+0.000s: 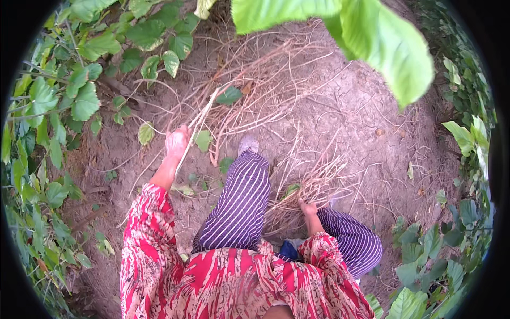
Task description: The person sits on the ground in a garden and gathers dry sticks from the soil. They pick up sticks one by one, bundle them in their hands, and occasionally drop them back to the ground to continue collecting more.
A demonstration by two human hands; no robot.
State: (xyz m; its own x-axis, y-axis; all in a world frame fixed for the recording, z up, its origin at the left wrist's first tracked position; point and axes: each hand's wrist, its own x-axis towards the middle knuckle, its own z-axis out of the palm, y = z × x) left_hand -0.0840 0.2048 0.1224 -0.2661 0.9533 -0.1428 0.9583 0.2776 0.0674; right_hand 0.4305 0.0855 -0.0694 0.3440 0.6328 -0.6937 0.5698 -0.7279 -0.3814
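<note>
My left hand point(178, 140) is closed around a few pale, dry stems point(205, 109), which stick out ahead of it and back along the forearm. Down by my bent right knee, my right hand point(308, 209) grips a loose bundle of dry, straw-coloured stems point(322, 181). The bundle fans out over the soil, and its near end passes between my legs. Ahead of my left hand lies a wide heap of reddish-brown dry stems point(259, 85). The fingertips of both hands are partly hidden by the stems.
Leafy green plants point(51, 115) line the left side, and more foliage point(430, 243) grows on the right. A large green leaf point(382, 52) hangs close to the camera at the top. Cracked bare soil point(370, 107) lies between. My shoe point(248, 143) stands below the heap.
</note>
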